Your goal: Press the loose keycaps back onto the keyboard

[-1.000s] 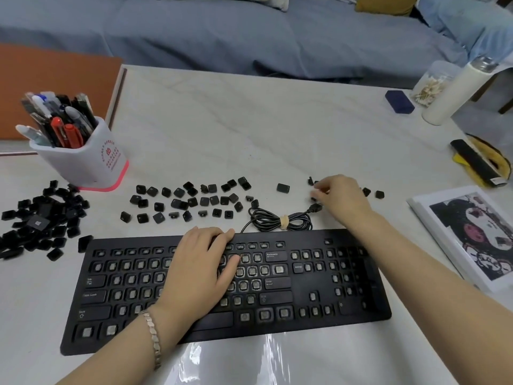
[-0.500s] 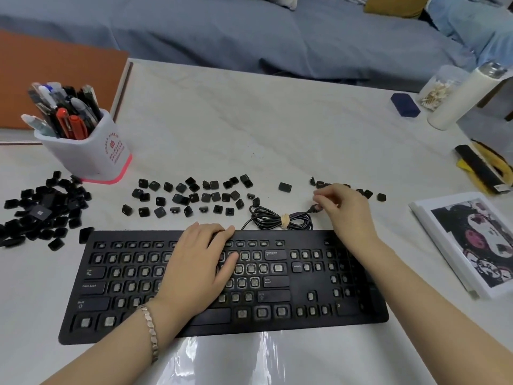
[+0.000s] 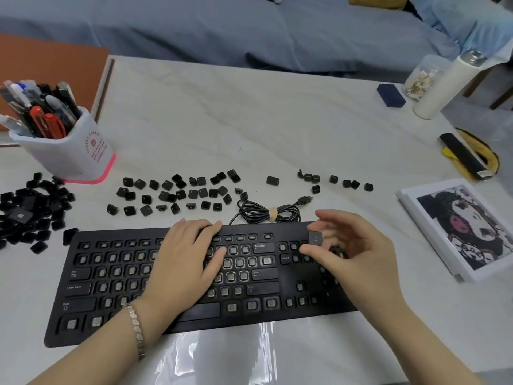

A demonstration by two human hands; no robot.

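Head view: keyboard [image 3: 266, 273], black, lies lengthwise on the pale worktop [image 3: 222, 129], near its front edge, with most of its key seats bare. Only a few caps, such as Backspace, Enter and Caps Lock, sit in place.

The left hand [image 3: 183, 262] lies flat on the middle of the keyboard, fingers straight and holding nothing, with a bracelet [image 3: 136, 326] on its wrist. The right hand [image 3: 358, 262] is over the keyboard's right part and pinches a single keycap [image 3: 315, 238], marked End, between thumb and fingertips. The other fingers are loosely spread. Whether the cap touches the board cannot be told.

Just beyond the keyboard, scattered keycaps [image 3: 177, 194] lie loose on the worktop. A dense pile [image 3: 30, 207] of them sits at the far left and a short row [image 3: 333, 180] to the right. The bundled cable [image 3: 269, 213] rests between them, touching the keyboard's back edge.

A pen holder [image 3: 72, 154] stands at the left, a printed picture [image 3: 466, 229] lies at the right, and a white bottle [image 3: 444, 84] stands in the far right corner.
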